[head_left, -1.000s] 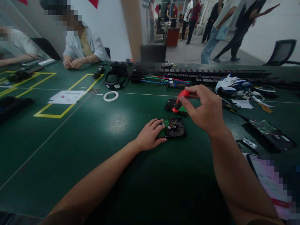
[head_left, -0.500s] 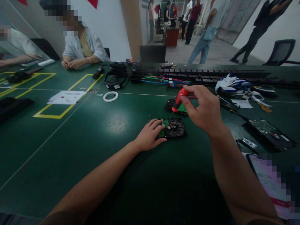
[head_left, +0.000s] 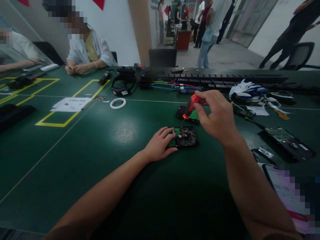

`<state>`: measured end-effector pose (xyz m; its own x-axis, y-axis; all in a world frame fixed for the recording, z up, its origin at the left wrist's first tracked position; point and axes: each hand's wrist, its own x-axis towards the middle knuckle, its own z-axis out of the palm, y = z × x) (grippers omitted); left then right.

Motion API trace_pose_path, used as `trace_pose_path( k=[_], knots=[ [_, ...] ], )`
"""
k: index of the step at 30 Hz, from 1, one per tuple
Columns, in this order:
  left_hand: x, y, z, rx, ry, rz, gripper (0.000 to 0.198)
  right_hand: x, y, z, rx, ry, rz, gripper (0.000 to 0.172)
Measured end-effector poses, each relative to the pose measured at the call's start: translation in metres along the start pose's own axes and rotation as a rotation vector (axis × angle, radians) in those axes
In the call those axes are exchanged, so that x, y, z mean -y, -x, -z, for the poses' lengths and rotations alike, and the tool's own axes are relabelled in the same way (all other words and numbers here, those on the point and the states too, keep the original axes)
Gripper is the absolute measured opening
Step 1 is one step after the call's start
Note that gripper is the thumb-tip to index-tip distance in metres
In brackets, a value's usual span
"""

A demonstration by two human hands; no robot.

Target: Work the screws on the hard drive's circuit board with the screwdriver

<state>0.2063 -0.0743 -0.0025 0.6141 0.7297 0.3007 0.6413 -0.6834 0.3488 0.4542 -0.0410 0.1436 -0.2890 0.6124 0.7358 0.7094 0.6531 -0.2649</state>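
Note:
A hard drive (head_left: 190, 137) lies on the green table with its circuit board side up. My left hand (head_left: 160, 144) grips its left end, thumb along the near edge and fingers over the board. Pinched by its red and black handle in my right hand (head_left: 216, 115) is a screwdriver (head_left: 191, 106), tilted. Its thin tip reaches down to the board, left of the round hub. Just behind, partly covered by the screwdriver and my right hand, lies a second drive with a green board (head_left: 194, 116). Several tiny screws (head_left: 156, 124) sit left of it.
A phone (head_left: 285, 193) and another drive (head_left: 290, 143) lie to the right. Gloves (head_left: 247, 90), cables and long black strips (head_left: 212, 80) line the back. A tape roll (head_left: 118, 103) and paper (head_left: 71, 104) are on the left. A person (head_left: 90, 50) sits across the table.
The screwdriver handle has turned and leans slightly differently in my right hand. My left hand and the hard drive stay put. In the background, standing people have shifted.

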Motion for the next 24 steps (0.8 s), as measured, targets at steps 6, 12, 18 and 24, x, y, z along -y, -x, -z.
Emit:
trace_pose_path(
  k=[6,12,18,24],
  knots=[
    [0.0002,0.0,0.0003,0.001,0.014,0.004,0.063,-0.0028,0.0014,-0.0033,-0.06,-0.05,-0.073,0.03],
    [-0.0009,-0.0005,0.0012,0.007,0.0,-0.001,0.063,-0.0001,0.0012,-0.0013,-0.022,-0.04,-0.042,0.021],
    [-0.0014,-0.0007,0.0013,-0.006,0.013,-0.003,0.062,-0.0015,-0.0002,-0.0004,-0.059,-0.037,-0.059,0.019],
    [-0.0018,-0.0004,0.0016,-0.004,0.012,0.008,0.063,-0.0001,0.0009,-0.0007,-0.065,-0.071,-0.099,0.019]
  ],
)
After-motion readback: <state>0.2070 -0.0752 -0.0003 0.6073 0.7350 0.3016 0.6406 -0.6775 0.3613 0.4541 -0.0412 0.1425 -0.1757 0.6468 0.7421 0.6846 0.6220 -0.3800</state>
